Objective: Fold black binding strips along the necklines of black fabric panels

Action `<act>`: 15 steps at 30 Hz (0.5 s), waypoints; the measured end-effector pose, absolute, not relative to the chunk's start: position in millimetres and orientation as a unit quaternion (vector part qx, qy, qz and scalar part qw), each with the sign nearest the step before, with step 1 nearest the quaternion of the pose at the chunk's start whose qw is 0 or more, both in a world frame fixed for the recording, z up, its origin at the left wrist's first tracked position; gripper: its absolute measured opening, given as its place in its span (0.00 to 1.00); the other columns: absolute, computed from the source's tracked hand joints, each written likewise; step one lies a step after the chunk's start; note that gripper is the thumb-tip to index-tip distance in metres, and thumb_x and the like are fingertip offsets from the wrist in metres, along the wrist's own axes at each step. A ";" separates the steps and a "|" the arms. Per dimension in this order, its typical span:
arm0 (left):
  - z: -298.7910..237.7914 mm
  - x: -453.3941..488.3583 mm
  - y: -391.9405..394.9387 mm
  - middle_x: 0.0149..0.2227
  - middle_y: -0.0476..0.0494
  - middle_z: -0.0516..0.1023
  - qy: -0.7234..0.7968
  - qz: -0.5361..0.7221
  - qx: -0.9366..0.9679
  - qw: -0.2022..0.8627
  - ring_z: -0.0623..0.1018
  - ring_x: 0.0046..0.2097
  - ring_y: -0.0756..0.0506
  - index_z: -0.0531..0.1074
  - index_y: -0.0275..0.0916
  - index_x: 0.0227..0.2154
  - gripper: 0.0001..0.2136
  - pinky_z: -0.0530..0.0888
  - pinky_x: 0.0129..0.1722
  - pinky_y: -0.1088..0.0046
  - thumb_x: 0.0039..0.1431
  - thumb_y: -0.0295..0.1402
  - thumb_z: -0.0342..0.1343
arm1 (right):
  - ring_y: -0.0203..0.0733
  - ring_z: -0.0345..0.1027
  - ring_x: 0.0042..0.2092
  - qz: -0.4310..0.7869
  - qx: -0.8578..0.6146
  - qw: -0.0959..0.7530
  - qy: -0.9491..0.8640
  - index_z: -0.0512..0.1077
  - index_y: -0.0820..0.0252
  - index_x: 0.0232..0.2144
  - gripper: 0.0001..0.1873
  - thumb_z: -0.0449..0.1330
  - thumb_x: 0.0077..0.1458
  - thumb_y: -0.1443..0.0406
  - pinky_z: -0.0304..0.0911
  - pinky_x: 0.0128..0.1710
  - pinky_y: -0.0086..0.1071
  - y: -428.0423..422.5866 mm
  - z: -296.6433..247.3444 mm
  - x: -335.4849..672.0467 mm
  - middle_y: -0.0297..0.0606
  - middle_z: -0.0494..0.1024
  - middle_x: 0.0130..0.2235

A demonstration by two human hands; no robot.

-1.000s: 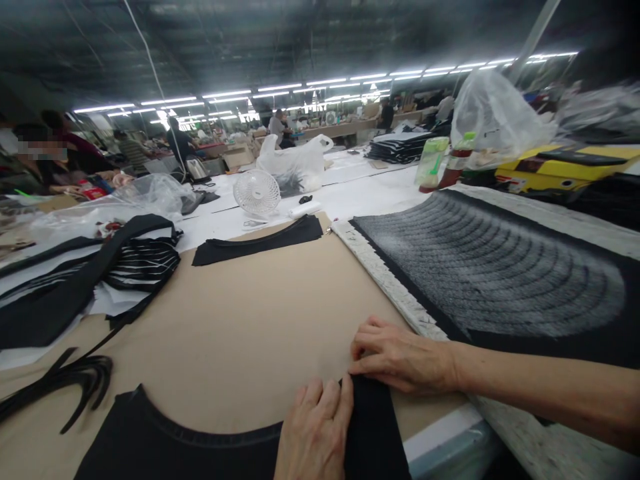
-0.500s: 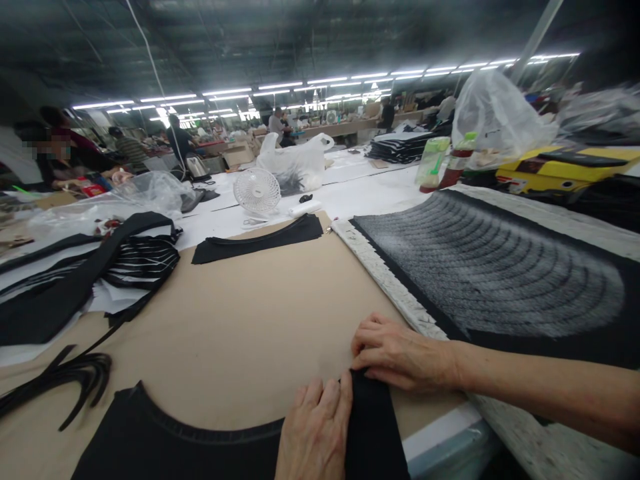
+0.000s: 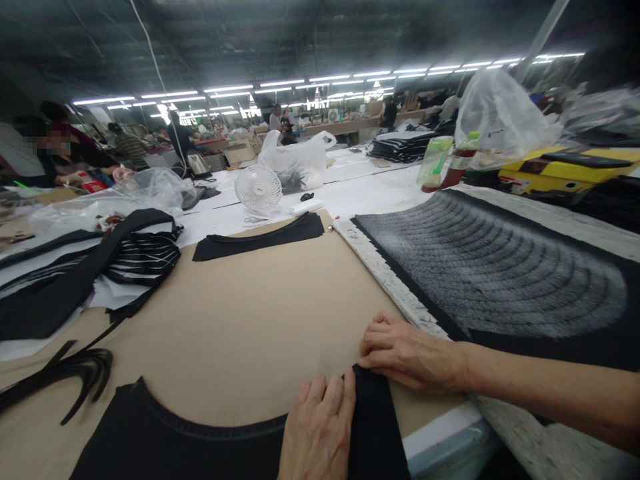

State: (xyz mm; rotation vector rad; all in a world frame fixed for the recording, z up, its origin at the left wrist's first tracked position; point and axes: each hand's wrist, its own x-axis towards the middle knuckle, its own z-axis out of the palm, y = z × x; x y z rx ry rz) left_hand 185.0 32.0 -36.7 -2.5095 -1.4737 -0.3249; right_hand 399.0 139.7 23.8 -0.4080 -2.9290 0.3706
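A black fabric piece [image 3: 210,460] with a curved, strip-edged cutout lies on the brown board [image 3: 260,307] in front of me. My left hand [image 3: 319,427] rests flat on it near the right end of the curve, fingers stretched out. At the fabric's upper right corner, my right hand [image 3: 407,353] has its fingers bent and pressed together on the edge; the fingertips are partly hidden. Farther up the board lies a second, smaller black piece [image 3: 260,237] with a curved edge. Several thin black strips [image 3: 80,373] trail over the board's left side.
To the right stand overlapped black panels [image 3: 500,267] with greyish, speckled edges. Stacked black and white pieces [image 3: 135,260] lie left. Behind are a small white fan [image 3: 259,189], a plastic bag [image 3: 300,160], a bottle [image 3: 457,160] and a yellow box [image 3: 565,170]. Other people work far back.
My right hand has shifted slightly right along the fabric's corner, widening the gap to my left hand. The left hand stays flat on the fabric.
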 end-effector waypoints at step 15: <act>-33.3 183.3 15.7 0.38 0.42 0.72 -0.503 -0.158 -0.833 0.165 0.70 0.41 0.44 0.67 0.32 0.55 0.19 0.70 0.41 0.69 0.60 0.23 0.47 | 0.43 0.63 0.43 0.113 -0.221 0.064 -0.967 0.67 0.59 0.53 0.19 0.49 0.60 0.72 0.53 0.47 0.41 100.6 25.2 385.4 0.42 0.72 0.42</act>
